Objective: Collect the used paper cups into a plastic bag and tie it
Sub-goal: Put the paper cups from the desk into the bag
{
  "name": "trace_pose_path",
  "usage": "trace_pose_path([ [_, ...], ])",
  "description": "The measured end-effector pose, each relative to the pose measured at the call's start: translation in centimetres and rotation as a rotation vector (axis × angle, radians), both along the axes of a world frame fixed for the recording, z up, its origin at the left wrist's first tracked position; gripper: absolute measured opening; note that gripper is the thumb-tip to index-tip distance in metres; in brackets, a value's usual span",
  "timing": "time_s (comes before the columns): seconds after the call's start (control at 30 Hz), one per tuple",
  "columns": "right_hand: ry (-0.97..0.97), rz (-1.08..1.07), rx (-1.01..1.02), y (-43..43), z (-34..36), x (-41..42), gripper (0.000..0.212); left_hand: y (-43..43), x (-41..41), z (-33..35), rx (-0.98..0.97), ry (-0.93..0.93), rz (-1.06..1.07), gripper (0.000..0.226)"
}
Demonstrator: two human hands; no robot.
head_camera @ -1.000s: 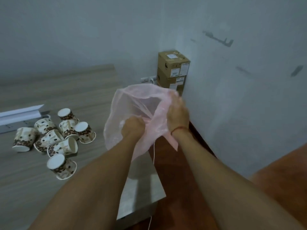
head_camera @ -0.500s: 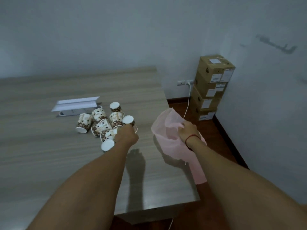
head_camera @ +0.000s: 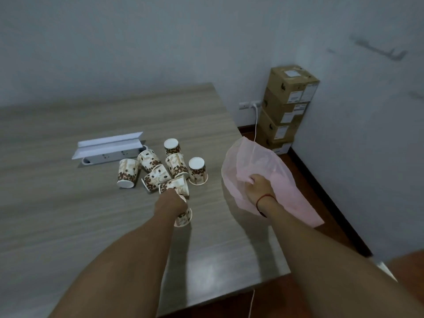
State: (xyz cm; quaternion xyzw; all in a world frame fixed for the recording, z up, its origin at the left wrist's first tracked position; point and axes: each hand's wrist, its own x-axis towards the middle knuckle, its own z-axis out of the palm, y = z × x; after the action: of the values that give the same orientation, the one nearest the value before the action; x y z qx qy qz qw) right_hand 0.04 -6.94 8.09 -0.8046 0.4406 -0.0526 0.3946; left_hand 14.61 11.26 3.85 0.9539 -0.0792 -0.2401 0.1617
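Several paper cups (head_camera: 160,168) printed with brown coffee beans lie and stand in a cluster on the wooden table (head_camera: 68,214). My left hand (head_camera: 171,203) is closed over the nearest cup (head_camera: 184,217), which stands upside down at the cluster's front edge. My right hand (head_camera: 258,188) grips the rim of a thin pink plastic bag (head_camera: 270,166), held open at the table's right edge, its mouth facing the cups. The bag's lower part hangs past the table edge.
A white power strip (head_camera: 110,156) with a folded white card (head_camera: 107,144) on it lies left of the cups. Stacked cardboard boxes (head_camera: 286,106) stand in the room corner on the floor, beside a wall socket with a white cable (head_camera: 255,120). Walls are close behind and to the right.
My left hand let go of the bag, reached left to the cups and closed over the nearest one. My right hand lowered the bag to the table's right edge.
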Motion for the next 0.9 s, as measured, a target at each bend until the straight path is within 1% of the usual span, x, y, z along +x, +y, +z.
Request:
trace_pose_path([
  [0.03,0.0,-0.018,-0.001,0.5,-0.2,0.2,0.02,0.2,0.2,-0.3,-0.045,0.014,-0.004,0.059],
  [0.1,0.0,-0.043,0.008,1.5,-0.6,0.6,0.021,0.8,0.5,-0.2,-0.088,0.025,-0.037,0.065],
  [0.27,-0.009,-0.066,0.018,2.5,-0.6,-0.1,0.021,1.1,-0.3,0.6,-0.049,0.026,-0.145,0.08],
  [0.33,-0.01,-0.076,0.021,2.1,-0.3,-0.4,0.023,0.4,-0.8,0.9,-0.068,0.019,-0.136,0.08],
  [0.4,-0.006,-0.096,0.014,1.5,0.3,-1.0,0.022,-0.8,-1.6,2.0,-0.152,0.048,-0.12,0.08],
  [0.47,-0.002,-0.114,-0.005,0.7,1.0,-1.7,0.028,-2.6,-2.1,3.7,-0.283,0.079,-0.111,0.082],
  [0.53,0.003,-0.122,-0.041,-0.1,2.2,-2.7,0.033,-4.5,-2.9,5.4,-0.388,0.055,-0.1,0.091],
  [0.57,0.005,-0.122,-0.054,-0.4,2.6,-2.8,0.035,-5.3,-3.2,5.9,-0.441,0.042,-0.094,0.091],
  [0.6,-0.001,-0.127,-0.069,-0.9,3.0,-3.0,0.036,-6.0,-3.7,6.8,-0.493,0.018,-0.097,0.083],
  [0.67,-0.008,-0.137,-0.088,-2.0,4.1,-3.8,0.039,-7.6,-4.7,8.1,-0.608,-0.032,-0.056,0.058],
  [0.7,-0.008,-0.136,-0.095,-2.6,4.7,-4.0,0.039,-8.4,-5.1,8.5,-0.679,-0.04,-0.021,0.052],
  [0.73,-0.006,-0.135,-0.102,-3.3,5.3,-4.3,0.04,-9.1,-5.6,9.0,-0.744,-0.027,0.004,0.049],
  [0.8,-0.016,-0.159,-0.107,-4.3,6.5,-4.8,0.042,-10.5,-6.4,9.6,-0.82,-0.011,-0.035,0.042],
  [0.9,-0.116,-0.226,-0.076,-5.7,7.8,-5.1,0.044,-12.3,-7.8,10.1,-0.819,0.02,-0.109,0.031],
])
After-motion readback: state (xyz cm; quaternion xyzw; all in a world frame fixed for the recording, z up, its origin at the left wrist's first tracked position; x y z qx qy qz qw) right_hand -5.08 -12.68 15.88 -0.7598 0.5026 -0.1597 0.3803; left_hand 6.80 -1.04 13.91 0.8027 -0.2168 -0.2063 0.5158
